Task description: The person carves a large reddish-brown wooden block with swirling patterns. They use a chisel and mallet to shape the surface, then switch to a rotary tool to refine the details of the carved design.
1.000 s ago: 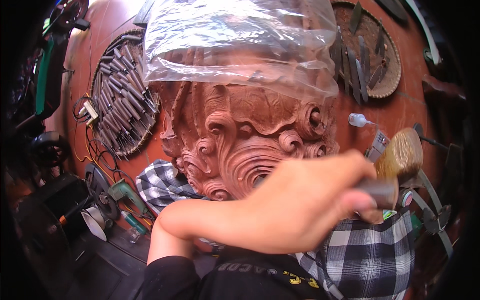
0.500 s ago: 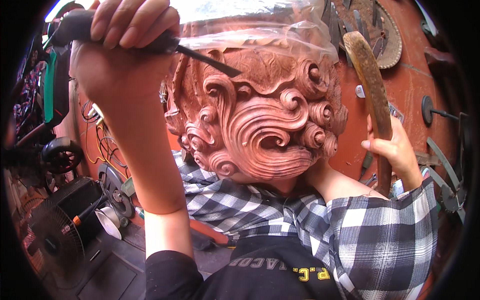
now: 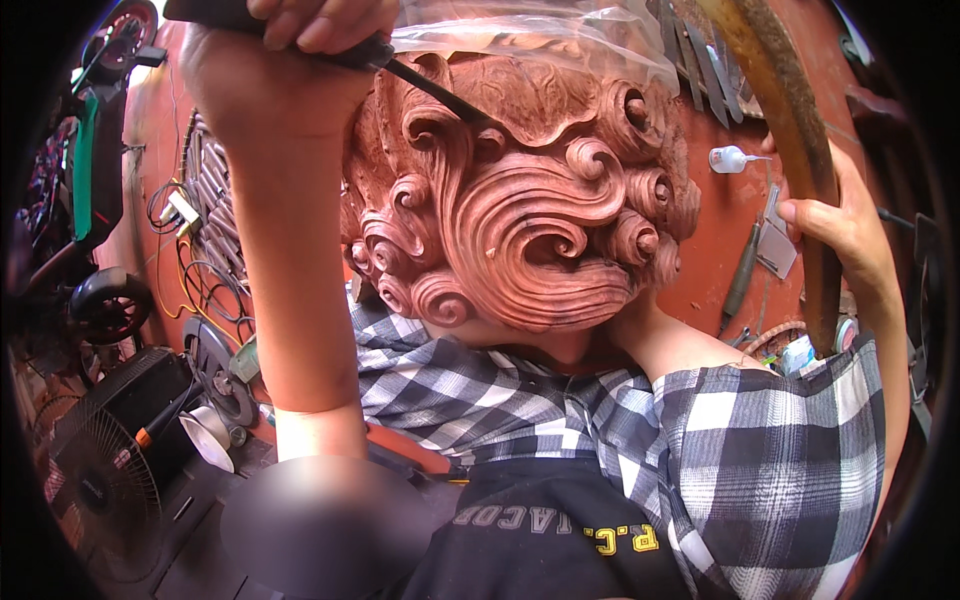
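Note:
A reddish wooden carving [image 3: 520, 215] with deep swirling curls leans on my lap, which a black-and-white checked cloth [image 3: 620, 410] covers. My left hand [image 3: 290, 70] is closed round the dark handle of a chisel [image 3: 432, 88], and the picture's top edge cuts off part of the fingers. The chisel's narrow blade slants down to the right, its tip at the carving's upper part, just above a small round curl. Off to the right, my right hand [image 3: 845, 215] grips a curved wooden club [image 3: 790, 100] near its lower part. The club's upper end leaves the picture.
Clear plastic sheeting [image 3: 540, 40] covers the carving's far side. A small white bottle [image 3: 728, 160], a dark pen-shaped tool [image 3: 740, 280] and several flat blades [image 3: 705, 70] lie on the red floor. At left are cables [image 3: 195, 275], a row of metal tools [image 3: 215, 200] and a fan [image 3: 100, 485].
The club has moved right and looms larger, its top end now out of the picture. The chisel tip stays near the same small curl. The carving sits slightly higher in the picture.

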{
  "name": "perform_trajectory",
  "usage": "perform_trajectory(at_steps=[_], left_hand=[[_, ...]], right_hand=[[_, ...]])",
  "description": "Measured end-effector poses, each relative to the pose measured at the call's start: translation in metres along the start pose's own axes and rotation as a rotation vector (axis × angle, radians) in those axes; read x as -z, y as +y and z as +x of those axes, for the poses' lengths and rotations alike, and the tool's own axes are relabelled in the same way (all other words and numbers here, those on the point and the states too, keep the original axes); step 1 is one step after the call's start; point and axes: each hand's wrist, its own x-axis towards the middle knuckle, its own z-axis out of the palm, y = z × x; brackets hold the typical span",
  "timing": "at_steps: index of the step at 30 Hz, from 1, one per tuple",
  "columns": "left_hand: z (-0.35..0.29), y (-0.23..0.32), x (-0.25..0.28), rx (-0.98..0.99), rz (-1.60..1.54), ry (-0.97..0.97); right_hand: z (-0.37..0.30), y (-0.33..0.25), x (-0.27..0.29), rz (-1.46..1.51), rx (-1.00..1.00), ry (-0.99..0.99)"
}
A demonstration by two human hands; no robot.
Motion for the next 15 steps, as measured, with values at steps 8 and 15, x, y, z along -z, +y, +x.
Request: perform_trajectory(at_steps=[8, 15], left_hand=[[-0.003, -0.004, -0.024, -0.022, 0.134, 0.096], [0.006, 0.003, -0.006, 0.148, -0.025, -0.175]], right_hand=[[0.017, -0.037, 0.032, -0.264, 0.206, 0.048], [0.021, -0.106, 0.021, -0.023, 0.265, -0.283]])
